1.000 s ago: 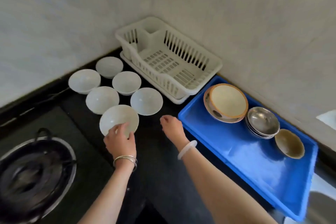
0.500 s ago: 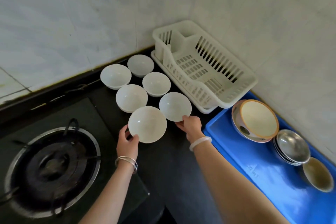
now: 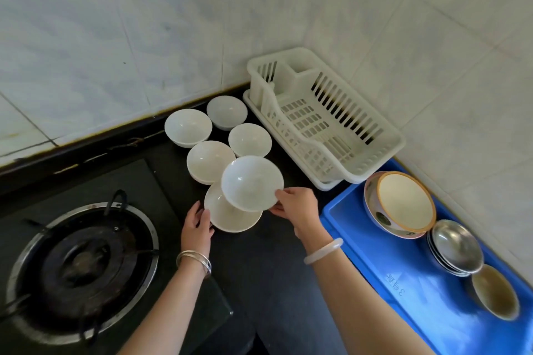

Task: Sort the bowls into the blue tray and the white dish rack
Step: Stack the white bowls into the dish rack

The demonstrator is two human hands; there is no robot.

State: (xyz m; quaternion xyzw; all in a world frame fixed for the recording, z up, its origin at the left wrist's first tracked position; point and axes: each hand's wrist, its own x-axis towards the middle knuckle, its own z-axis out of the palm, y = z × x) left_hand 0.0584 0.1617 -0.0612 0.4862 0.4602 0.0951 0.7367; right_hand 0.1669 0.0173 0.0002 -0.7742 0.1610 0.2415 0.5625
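Note:
Several white bowls stand on the black counter. My right hand [image 3: 297, 207] grips the rim of one white bowl [image 3: 251, 181] and holds it raised and tilted over a second white bowl [image 3: 230, 215]. My left hand [image 3: 197, 226] holds that lower bowl at its left edge. Other white bowls [image 3: 210, 161] sit behind them. The white dish rack [image 3: 383, 138] stands in the corner with nothing in it. The blue tray [image 3: 403, 291] at the right holds a large orange-rimmed bowl [image 3: 403, 202], stacked steel bowls [image 3: 455, 245] and a brownish bowl [image 3: 494, 291].
A gas burner [image 3: 80, 262] with a metal ring sits at the left on the black stove top. Tiled walls close the corner behind the rack and the tray.
My right hand took hold of a white bowl and lifted it up over the bowl in my left hand. The camera view shifted left and closer.

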